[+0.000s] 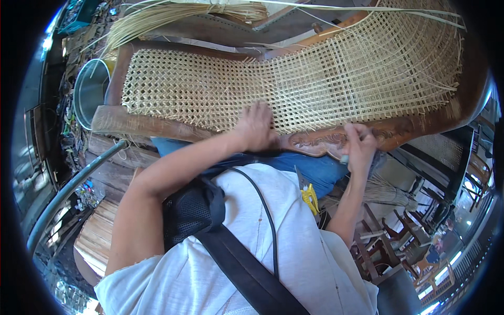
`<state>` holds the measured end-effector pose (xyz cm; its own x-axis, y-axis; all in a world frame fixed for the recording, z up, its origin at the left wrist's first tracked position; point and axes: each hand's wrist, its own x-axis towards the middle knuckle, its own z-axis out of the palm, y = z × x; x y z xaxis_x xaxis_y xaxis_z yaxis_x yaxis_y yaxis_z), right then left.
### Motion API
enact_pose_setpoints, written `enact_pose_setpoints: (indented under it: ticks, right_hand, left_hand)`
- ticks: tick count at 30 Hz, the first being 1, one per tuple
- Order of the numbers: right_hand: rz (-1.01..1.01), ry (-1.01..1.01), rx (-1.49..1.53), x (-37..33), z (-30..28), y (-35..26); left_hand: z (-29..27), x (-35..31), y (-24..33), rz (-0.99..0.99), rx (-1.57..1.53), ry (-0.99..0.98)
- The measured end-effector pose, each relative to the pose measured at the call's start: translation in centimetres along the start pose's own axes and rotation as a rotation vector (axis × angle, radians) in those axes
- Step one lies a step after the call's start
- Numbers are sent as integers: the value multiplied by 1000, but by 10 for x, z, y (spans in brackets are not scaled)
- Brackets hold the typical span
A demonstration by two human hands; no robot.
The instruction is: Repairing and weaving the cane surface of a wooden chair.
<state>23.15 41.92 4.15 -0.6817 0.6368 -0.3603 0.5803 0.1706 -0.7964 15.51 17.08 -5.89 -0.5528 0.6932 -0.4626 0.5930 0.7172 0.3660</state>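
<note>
A woven cane panel (304, 89) with an open lattice fills the curved wooden frame (178, 128) of a long seat across my lap. My left hand (256, 126) lies on the near edge of the weave, fingers stretched over the cane and a little blurred. Farther right, my right hand (361, 144) is closed at the carved part of the front rail, just below the weave's edge. A small tool with a pale grey-green end (344, 158) sticks out below its fingers; the rest is hidden. Loose cane ends stand out along the panel's right side.
A bundle of cane strands (184, 18) lies beyond the frame, and long loose strips cross the top. At the left stand a bucket (90, 94) and a metal pipe (79, 181). Yellow-handled scissors (310, 198) sit by my waist. Wooden chair frames (388, 236) crowd the lower right.
</note>
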Motion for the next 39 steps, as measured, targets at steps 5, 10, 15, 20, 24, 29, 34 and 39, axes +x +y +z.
enact_pose_setpoints:
  ticks: [5,10,15,20,24,29,34,39]
  right_hand:
    - [-42,-376,24,10,80,-9]
    - [-114,-418,-35,49,121,-15]
    - [-178,-393,-227,100,163,-17]
    - [100,-725,-498,123,214,-5]
    - [355,-842,-293,121,239,2]
    - [420,-914,-264,133,256,-1]
    - [504,-989,-363,154,274,-7]
    - [506,-926,-299,153,280,0]
  left_hand:
    - [-55,-3,-6,704,-1021,-474]
    - [-88,66,-57,298,-669,516]
    - [-82,118,-117,205,-720,135]
    - [-56,164,-168,-2,-157,69]
    - [-30,176,-203,-3,-324,-45]
    - [-22,191,-222,-13,-463,-71]
    - [-30,191,-227,-50,-532,-73]
    - [-38,189,-226,-81,-556,-101]
